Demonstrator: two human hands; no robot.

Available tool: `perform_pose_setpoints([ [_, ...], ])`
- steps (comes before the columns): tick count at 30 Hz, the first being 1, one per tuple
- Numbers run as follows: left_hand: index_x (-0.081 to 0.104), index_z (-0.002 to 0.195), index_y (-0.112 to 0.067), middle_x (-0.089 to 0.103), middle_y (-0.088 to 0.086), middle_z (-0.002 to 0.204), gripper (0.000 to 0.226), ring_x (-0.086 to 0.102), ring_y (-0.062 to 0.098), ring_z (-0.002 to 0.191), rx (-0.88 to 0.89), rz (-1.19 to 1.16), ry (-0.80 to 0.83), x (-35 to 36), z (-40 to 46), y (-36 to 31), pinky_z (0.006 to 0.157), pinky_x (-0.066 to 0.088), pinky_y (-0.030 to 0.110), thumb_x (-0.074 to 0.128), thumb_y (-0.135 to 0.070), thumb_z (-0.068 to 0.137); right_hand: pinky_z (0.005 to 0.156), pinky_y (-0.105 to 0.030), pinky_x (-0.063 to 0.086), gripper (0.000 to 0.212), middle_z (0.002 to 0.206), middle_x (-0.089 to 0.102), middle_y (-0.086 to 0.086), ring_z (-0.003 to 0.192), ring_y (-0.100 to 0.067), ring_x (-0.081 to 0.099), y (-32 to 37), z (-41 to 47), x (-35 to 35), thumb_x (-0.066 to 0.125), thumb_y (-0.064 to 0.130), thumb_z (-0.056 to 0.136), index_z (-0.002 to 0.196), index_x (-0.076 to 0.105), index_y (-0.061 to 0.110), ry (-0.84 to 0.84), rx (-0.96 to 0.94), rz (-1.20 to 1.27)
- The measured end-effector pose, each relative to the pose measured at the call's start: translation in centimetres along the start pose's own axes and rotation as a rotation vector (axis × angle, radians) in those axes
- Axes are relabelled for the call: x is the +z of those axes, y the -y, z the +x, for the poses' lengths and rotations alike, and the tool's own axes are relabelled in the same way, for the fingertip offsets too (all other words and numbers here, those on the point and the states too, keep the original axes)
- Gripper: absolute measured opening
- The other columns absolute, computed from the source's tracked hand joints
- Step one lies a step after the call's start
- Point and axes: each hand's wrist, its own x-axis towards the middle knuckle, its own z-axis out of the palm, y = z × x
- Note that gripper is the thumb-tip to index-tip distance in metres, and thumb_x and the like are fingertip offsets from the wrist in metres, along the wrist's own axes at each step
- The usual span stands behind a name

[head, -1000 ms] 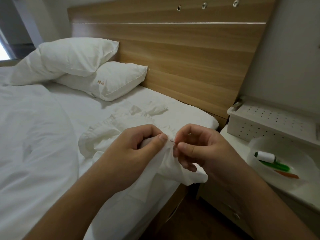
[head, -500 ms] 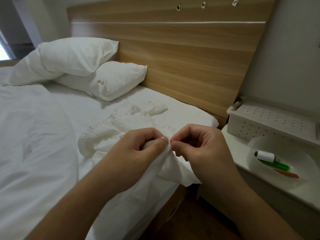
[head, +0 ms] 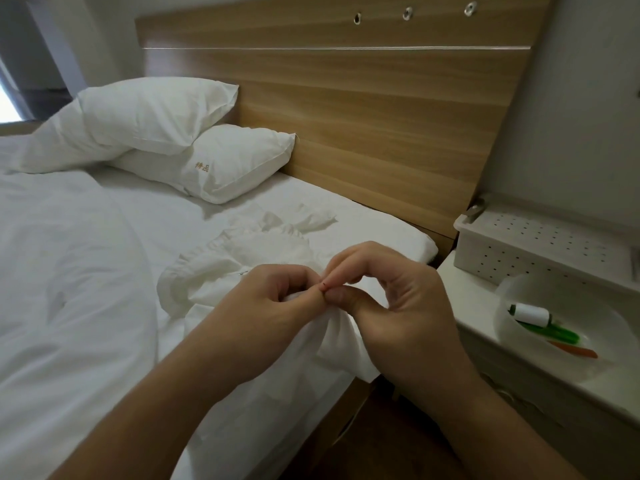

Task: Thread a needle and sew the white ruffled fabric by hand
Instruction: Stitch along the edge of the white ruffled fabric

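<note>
Fingers of the left hand [head: 263, 306] curl in and pinch a fold of the white ruffled fabric [head: 242, 258], thumb on top, which likely keeps the cloth taut and the sewing edge raised off the bed [head: 69, 271] where it can be worked. Most of the fabric lies bunched on the sheet just beyond that hand, near the right edge of the mattress, with one corner hanging over the side below the hands. Touching it from the right, the right hand [head: 398, 306] brings forefinger and thumb together at the same spot, a narrow pinch suited to pushing or catching a needle; the needle itself is too small to make out. Further right, on the bedside stand, a shallow white bowl [head: 519, 292] holds a thread spool [head: 531, 314], kept within reach.
</note>
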Motion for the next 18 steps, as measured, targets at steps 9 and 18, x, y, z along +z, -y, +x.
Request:
perform_pose_setpoints([
  [9,0.074,0.079,-0.029,0.069,-0.013,0.074,0.027,0.064,0.003,0.074,-0.019,0.237,-0.058,0.3,0.2,0.2,0.070,0.044,0.019,0.061,-0.031,0.102,0.085,-0.029,0.061,0.012,0.086,0.076,-0.005,0.087,-0.016,0.073,0.9,0.5,0.0,0.063,-0.002,0.094,0.088,0.071,0.005,-0.334,0.285,0.334],
  [18,0.074,0.076,-0.021,0.070,-0.004,0.076,0.027,0.065,0.009,0.076,-0.118,0.223,-0.098,0.2,0.3,0.3,0.071,0.048,0.027,0.062,-0.023,0.101,0.052,-0.034,0.045,0.010,0.068,0.047,-0.006,0.054,-0.023,0.046,1.5,2.0,-2.9,0.046,0.008,0.107,0.101,0.054,0.007,-0.258,0.343,0.501],
])
